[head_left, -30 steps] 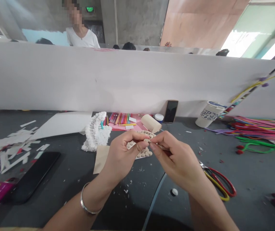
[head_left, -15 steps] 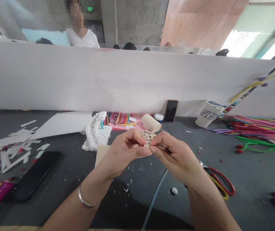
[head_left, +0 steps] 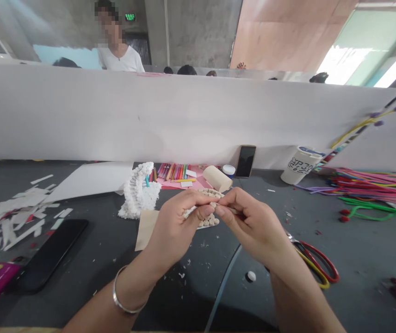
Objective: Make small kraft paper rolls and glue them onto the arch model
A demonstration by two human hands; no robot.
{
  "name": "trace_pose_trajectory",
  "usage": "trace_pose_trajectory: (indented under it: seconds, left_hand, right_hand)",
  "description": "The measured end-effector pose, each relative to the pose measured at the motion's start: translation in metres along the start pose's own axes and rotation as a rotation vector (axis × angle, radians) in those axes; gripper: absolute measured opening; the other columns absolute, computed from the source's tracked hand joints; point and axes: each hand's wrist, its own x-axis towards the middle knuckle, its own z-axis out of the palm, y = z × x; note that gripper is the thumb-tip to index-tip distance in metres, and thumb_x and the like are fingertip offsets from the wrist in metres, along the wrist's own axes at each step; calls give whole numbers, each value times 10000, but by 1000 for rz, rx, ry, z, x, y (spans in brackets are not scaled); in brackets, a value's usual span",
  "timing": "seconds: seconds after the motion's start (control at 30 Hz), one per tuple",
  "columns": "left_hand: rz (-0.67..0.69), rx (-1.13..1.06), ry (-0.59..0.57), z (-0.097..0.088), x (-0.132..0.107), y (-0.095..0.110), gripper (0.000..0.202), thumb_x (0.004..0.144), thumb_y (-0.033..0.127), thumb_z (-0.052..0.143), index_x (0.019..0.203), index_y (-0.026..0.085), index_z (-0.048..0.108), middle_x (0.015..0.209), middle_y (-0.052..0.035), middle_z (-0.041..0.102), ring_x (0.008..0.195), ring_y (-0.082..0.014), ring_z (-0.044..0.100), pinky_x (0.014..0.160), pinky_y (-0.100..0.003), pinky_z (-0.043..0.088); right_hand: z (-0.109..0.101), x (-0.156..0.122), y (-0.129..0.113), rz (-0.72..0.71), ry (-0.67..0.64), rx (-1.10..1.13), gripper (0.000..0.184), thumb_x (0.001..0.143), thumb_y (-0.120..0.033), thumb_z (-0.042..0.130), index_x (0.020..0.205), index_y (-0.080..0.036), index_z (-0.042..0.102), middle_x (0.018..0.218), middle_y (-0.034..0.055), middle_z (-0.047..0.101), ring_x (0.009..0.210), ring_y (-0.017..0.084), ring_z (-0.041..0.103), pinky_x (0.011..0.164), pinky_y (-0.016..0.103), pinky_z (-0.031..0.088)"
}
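My left hand (head_left: 179,222) and my right hand (head_left: 255,222) meet fingertip to fingertip above the middle of the table. Between them, thumbs and forefingers pinch a small beige roll (head_left: 213,204), partly covered by the fingers. Just behind and below the hands lies a board covered with many small beige rolls (head_left: 209,222); my left hand hides much of it. A beige sheet (head_left: 146,226) shows beside my left wrist. Scissors (head_left: 318,266) with red and yellow handles lie by my right forearm.
A white bumpy model (head_left: 139,194), coloured pens (head_left: 173,171), a cardboard tube (head_left: 218,178) and a propped phone (head_left: 245,160) stand at the back. White strips (head_left: 7,222) and a black phone (head_left: 54,254) lie left. Right are a cup (head_left: 298,166) and pipe cleaners (head_left: 374,185). A white partition (head_left: 80,111) rises behind.
My left fingers have shifted and flattened slightly around the small roll, and more of the roll-covered board shows below them. The right hand stays nearly in place.
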Motion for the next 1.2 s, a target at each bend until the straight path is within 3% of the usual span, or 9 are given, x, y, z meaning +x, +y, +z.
trace_pose_trajectory:
  seconds: [0.3, 0.5, 0.73, 0.87, 1.03, 1.2]
  left_hand:
    - [-165, -139, 30, 5, 3, -10, 143, 891, 331, 632, 942, 242, 732, 798, 5, 685, 703, -111, 603, 634, -243, 494]
    - [-158, -114, 29, 5, 5, -12, 91, 845, 302, 689, 900, 234, 713, 874, -1, 692, 838, -132, 616, 761, -268, 497]
    - [-275, -430, -70, 3, 6, -12, 237, 704, 282, 810, 767, 196, 598, 744, 29, 585, 710, -106, 528, 656, -243, 441]
    - [-285, -541, -156, 4, 6, -11, 290, 685, 272, 818, 736, 193, 543, 685, 49, 510, 634, -87, 450, 585, -229, 385]
    - [-292, -502, -225, 2, 7, -14, 295, 700, 287, 807, 763, 200, 532, 736, 33, 530, 671, -100, 467, 598, -238, 395]
    - [-231, -368, -195, -5, 9, -11, 190, 759, 290, 748, 814, 211, 584, 776, 9, 572, 699, -119, 525, 627, -258, 455]
  right_hand:
    - [-7, -3, 1, -131, -38, -204, 120, 953, -173, 501, 844, -194, 548, 636, -51, 532, 544, 83, 435, 521, 201, 337]
    - [-4, -3, 0, -170, 5, -255, 139, 936, -137, 507, 814, -185, 553, 642, -40, 533, 576, 95, 467, 540, 200, 351]
    - [-5, -2, -3, -164, -26, -224, 115, 919, -138, 525, 832, -194, 574, 658, -33, 577, 582, 102, 498, 542, 202, 366]
    - [-10, -2, -3, -123, -124, -144, 105, 917, -150, 534, 852, -199, 601, 706, -23, 629, 598, 101, 522, 550, 202, 384]
    - [-11, -1, -1, -44, -184, -107, 99, 916, -180, 539, 843, -204, 602, 717, -22, 641, 584, 100, 513, 533, 205, 383]
    - [-6, 1, 0, -58, -97, -150, 76, 927, -209, 539, 863, -206, 580, 697, -22, 634, 576, 105, 520, 528, 213, 378]
